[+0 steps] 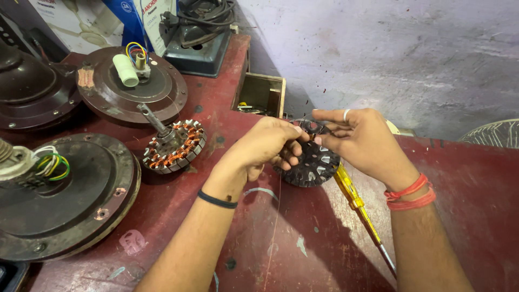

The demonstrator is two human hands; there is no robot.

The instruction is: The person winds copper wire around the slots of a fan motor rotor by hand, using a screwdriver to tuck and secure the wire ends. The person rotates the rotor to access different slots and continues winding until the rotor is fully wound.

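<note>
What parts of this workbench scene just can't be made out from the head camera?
- Top of the dark slotted core: covered by the left hand and right hand.
- What the fingertips pinch: too small to tell.
- Yellow screwdriver: its upper end hidden behind the core.
- Large motor housing: cut off by the left edge.
- Wooden box: contents shadowed.

My arms were bare. My left hand [259,148] had a thin black band at its wrist; my right hand [363,141] wore a pale ring and red threads.
</note>
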